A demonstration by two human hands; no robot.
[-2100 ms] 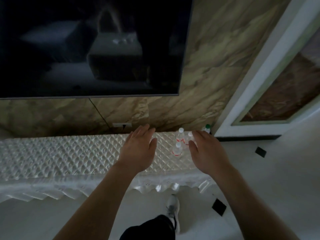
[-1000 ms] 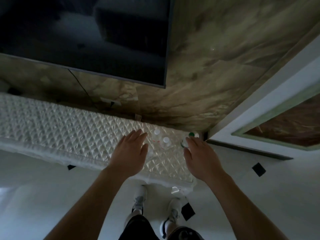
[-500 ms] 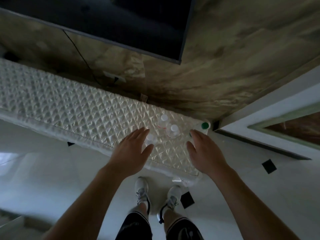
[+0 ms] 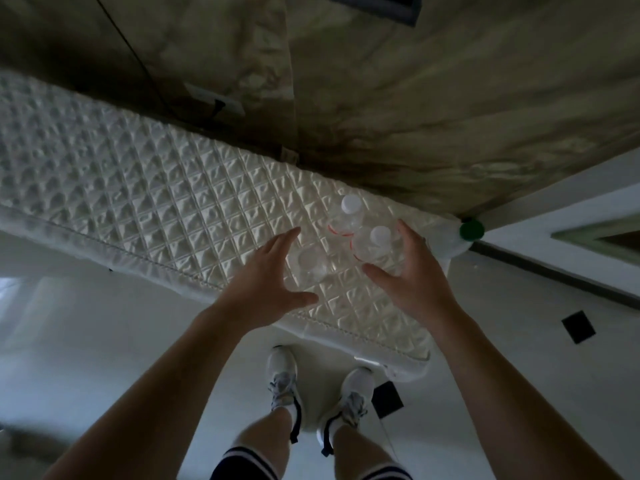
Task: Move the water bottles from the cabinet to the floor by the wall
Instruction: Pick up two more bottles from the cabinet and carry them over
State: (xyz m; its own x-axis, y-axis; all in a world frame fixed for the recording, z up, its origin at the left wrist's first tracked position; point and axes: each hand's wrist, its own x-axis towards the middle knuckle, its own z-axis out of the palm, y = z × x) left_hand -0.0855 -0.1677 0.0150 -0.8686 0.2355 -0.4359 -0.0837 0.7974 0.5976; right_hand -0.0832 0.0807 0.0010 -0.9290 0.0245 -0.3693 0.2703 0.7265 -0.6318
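"Fingers [image 4: 282, 242] of the left hand [image 4: 266, 275] are spread, thumb swung wide, gripping nothing. Same on the right hand [image 4: 412, 271]. Where do the bottles stand?"

"Four, all upright at the right end of the cabinet [image 4: 104, 168], on its quilted cover [image 4: 207, 202]. Near bottle [image 4: 311, 263] sits inside the left hand's open span. Middle bottle [image 4: 379, 237] is just beside the right hand's fingers; whether they touch it, I cannot tell. Far bottle [image 4: 350, 209] stands behind it, close to the wall [image 4: 450, 98]. Green-capped bottle [image 4: 471, 229] is at the far right corner."

"So how to take hold well?"

"I'd close each hand round a bottle's body, below the shoulder, not the cap. Thin clear plastic probably gives, so squeeze firmly but not hard. Middle and far bottles stand very close together; lifting straight up should keep the neighbour from toppling on that bumpy cover."

"Then?"

"Carry them right and set them upright on the floor [image 4: 519, 306] by the wall. No bottle shows there yet."
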